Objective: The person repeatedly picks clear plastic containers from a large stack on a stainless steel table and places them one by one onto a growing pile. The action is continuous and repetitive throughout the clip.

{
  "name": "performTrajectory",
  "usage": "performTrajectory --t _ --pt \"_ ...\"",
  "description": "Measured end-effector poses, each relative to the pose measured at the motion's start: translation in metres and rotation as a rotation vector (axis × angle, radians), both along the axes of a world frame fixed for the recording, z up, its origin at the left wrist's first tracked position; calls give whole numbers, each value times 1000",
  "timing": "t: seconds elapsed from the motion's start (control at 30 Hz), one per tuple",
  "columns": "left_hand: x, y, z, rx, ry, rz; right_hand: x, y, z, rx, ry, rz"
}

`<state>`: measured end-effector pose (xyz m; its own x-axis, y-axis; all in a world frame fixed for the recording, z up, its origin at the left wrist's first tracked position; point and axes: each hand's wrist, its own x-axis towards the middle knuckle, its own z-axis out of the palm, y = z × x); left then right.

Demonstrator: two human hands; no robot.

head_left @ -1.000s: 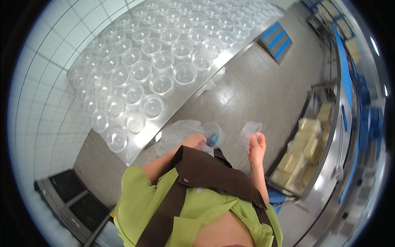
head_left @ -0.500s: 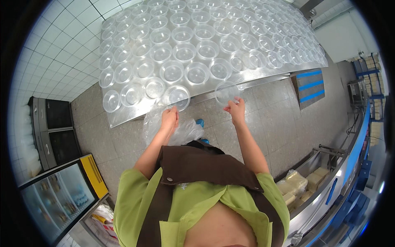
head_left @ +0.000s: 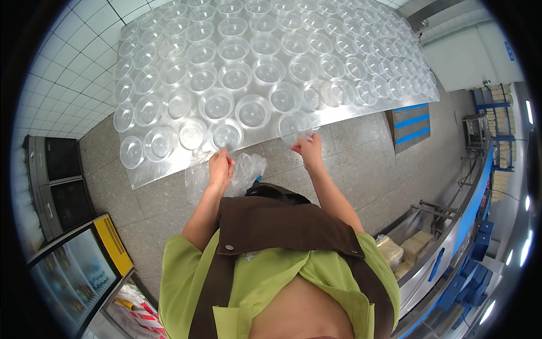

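**Cup placement at the near table edge: tipping and drop hazards**

The steel table (head_left: pixel 169 172) carries a dense grid of clear plastic cups (head_left: pixel 234 76), rims nearly touching, reaching right up to its near edge.

The right hand (head_left: pixel 307 148) has its grip closed on the near rim of a clear cup (head_left: pixel 293 125), which sits at the near edge, just right of centre. The left hand (head_left: pixel 220 164) has its grip pinched on a crumpled clear plastic bag (head_left: pixel 243 172), which hangs below the edge over the tiled floor (head_left: pixel 361 164), with another clear cup (head_left: pixel 227 135) just beyond the fingertips.

Findings:
- The cup in the right hand stands at the very edge. If it is let go while overhanging, it is likely to tip onto the floor.
- The cups look light and closely packed. A nudge from either hand could shunt neighbours out of line or topple a row.
- The loose bag could sweep the near row if lifted carelessly.
- Whether the bag holds further cups cannot be told.
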<state>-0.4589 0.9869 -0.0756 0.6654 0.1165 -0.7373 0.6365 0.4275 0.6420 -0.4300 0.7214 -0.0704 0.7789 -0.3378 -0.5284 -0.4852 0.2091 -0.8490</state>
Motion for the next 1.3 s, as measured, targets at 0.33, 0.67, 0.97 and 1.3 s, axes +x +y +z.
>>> performTrajectory --t 0.33,0.67,0.97,1.3 --pt "-12 -12 -3 -66 -23 71 -3 -21 -2 19 -15 72" --pt "-5 -32 -8 -65 -126 179 15 -6 -15 196 -49 189" --pt "-6 -30 -14 -57 -104 200 22 -1 -28 451 -7 273" --pt "-36 -69 15 -490 -41 -129 -23 -29 20 343 -43 991"
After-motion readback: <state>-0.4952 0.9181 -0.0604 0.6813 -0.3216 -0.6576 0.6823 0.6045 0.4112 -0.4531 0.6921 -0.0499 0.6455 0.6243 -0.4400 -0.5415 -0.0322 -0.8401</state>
